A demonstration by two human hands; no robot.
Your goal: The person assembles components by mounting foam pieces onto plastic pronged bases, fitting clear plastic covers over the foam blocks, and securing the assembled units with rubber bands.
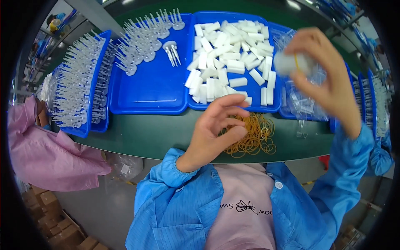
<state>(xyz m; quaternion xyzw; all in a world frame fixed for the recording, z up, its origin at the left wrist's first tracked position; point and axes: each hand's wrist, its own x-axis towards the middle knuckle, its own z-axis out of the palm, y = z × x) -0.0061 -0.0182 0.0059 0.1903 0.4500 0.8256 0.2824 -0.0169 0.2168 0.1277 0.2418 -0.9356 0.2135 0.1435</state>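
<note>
My right hand (329, 79) is raised over the right-hand tray, smeared by motion. Its thumb and fingers close around a cloudy white, rounded bundle (286, 64) with a yellow rubber band round it; what the bundle consists of is too blurred to tell. My left hand (208, 133) hovers at the front of the middle tray, fingers loosely curved and apart, with nothing visible in them. Just beside and below its thumb lies a heap of tan rubber bands (256, 139) on the green table. White rectangular blocks (236, 66) fill much of the blue middle tray (264, 109).
Left of the blocks, a blue tray (148, 100) holds clear plastic pieces with upright stems (141, 41). Stacked trays of similar pieces (77, 79) stand farther left. Under my right hand, another tray contains clear plastic parts (302, 102). A person's pink sleeve (41, 141) is at left.
</note>
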